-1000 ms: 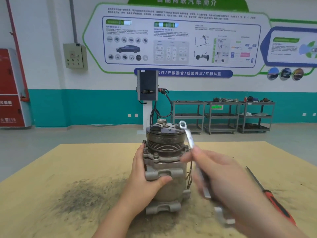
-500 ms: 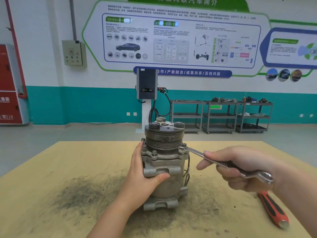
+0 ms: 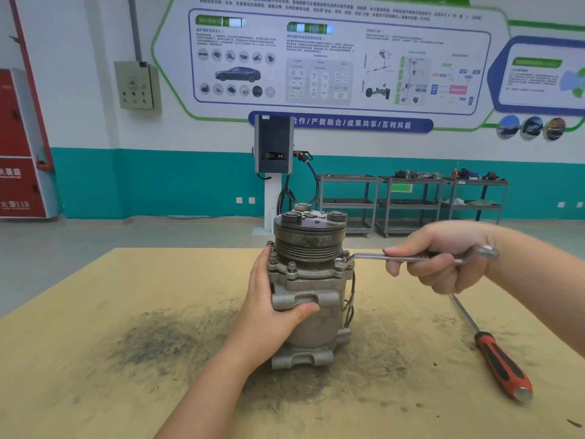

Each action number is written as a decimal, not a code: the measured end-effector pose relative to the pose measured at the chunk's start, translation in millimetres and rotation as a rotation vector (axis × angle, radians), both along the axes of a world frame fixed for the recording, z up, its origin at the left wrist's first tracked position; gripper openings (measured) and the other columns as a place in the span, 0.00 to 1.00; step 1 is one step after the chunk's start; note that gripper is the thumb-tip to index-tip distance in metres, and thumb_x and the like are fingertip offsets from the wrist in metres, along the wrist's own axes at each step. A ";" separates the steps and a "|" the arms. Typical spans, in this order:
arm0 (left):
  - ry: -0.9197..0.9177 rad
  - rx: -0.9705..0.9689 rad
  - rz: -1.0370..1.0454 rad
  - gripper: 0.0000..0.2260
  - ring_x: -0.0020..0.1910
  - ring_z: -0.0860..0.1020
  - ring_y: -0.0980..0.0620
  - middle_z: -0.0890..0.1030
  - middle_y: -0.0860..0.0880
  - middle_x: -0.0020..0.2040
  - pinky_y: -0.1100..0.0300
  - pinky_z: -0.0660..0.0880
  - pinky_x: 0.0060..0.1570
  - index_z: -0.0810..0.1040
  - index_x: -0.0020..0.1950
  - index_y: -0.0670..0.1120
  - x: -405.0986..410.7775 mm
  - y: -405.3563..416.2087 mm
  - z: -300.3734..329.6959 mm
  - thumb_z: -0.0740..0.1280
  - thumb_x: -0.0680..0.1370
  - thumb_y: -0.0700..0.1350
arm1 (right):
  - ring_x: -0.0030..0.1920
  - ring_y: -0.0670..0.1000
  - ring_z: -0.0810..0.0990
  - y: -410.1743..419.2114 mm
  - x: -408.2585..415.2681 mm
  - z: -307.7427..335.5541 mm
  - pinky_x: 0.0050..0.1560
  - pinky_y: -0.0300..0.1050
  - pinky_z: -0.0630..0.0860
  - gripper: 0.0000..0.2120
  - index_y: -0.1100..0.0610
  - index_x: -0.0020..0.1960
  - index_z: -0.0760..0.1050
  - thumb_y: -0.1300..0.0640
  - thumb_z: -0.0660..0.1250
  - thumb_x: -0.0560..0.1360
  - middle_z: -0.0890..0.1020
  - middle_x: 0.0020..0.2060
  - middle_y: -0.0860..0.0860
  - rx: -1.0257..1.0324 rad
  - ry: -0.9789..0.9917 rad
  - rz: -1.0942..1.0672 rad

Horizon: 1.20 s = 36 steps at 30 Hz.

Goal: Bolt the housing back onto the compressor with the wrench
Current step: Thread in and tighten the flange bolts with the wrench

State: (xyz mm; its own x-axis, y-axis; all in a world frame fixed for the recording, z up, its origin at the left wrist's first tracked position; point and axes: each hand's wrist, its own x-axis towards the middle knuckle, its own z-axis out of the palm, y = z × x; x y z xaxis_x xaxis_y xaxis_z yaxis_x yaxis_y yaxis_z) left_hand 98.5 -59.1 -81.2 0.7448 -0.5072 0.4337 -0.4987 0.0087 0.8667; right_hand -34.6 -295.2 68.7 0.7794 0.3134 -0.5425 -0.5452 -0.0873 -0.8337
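Observation:
A grey metal compressor (image 3: 311,324) stands upright in the middle of the wooden table (image 3: 95,312), its dark grooved pulley on top. The bolted housing flange (image 3: 308,272) rings it just below the pulley, with bolt heads standing up from it. My left hand (image 3: 269,315) wraps the compressor body from the left, thumb across the front lug. My right hand (image 3: 443,258) grips a steel ring wrench (image 3: 370,257) that lies level, its ring end set on the bolt at the flange's right side.
A screwdriver (image 3: 493,359) with a red and black handle lies on the table to the right of the compressor. Dark grime stains the board around the base. Past the table's far edge are a charging post and metal shelf carts by the wall.
My right hand brought the wrench down from upright beside the pulley, seated its ring on the right flange bolt and swung the handle to level. My left hand stayed on the body.

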 end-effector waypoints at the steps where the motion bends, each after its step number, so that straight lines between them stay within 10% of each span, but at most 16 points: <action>1: -0.003 -0.001 0.003 0.52 0.72 0.65 0.62 0.62 0.66 0.74 0.47 0.66 0.73 0.49 0.75 0.71 0.1 -0.2 -0.3 0.74 0.58 0.72 | 0.16 0.44 0.62 2.1 -4.9 -9.7 0.16 0.34 0.61 0.14 0.61 0.43 0.80 0.55 0.80 0.66 0.68 0.18 0.48 0.054 -0.022 -0.034; 9: -0.004 -0.014 0.020 0.50 0.72 0.67 0.61 0.65 0.63 0.74 0.46 0.68 0.72 0.51 0.75 0.70 1.6 -2.3 -2.9 0.76 0.60 0.66 | 0.16 0.45 0.57 81.3 -38.3 -53.4 0.17 0.33 0.55 0.13 0.57 0.35 0.72 0.53 0.64 0.76 0.63 0.17 0.47 0.274 -0.310 -0.494; 19: -0.014 -0.042 -0.024 0.55 0.73 0.67 0.57 0.65 0.55 0.76 0.48 0.65 0.74 0.53 0.79 0.59 6.5 -4.7 -3.0 0.80 0.59 0.63 | 0.20 0.40 0.70 204.2 5.3 -139.1 0.27 0.34 0.64 0.11 0.58 0.58 0.70 0.52 0.53 0.83 0.79 0.36 0.55 -0.156 -0.577 -0.505; 23: 0.004 -0.045 -0.015 0.55 0.71 0.69 0.56 0.67 0.60 0.74 0.43 0.66 0.72 0.52 0.75 0.69 5.9 -5.1 -5.9 0.79 0.55 0.69 | 0.22 0.43 0.73 180.2 -13.9 -113.9 0.26 0.33 0.67 0.19 0.50 0.43 0.80 0.45 0.53 0.81 0.80 0.30 0.54 -0.155 -0.669 -0.548; 36: -0.058 0.023 0.068 0.50 0.77 0.55 0.61 0.49 0.70 0.77 0.45 0.59 0.76 0.47 0.73 0.73 -3.5 -4.6 -1.5 0.71 0.58 0.72 | 0.21 0.46 0.68 51.4 -43.0 -31.1 0.22 0.34 0.65 0.10 0.33 0.43 0.81 0.36 0.61 0.72 0.76 0.23 0.46 -0.984 -0.592 -0.418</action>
State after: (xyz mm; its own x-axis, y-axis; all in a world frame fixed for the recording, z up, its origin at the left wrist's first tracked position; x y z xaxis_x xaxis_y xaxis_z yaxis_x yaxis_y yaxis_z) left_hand 95.0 -63.7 -82.8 0.7516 -0.4669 0.4660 -0.5471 -0.0465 0.8358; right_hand -77.6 -243.8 37.6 0.9290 -0.3642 0.0661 -0.2407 -0.7301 -0.6396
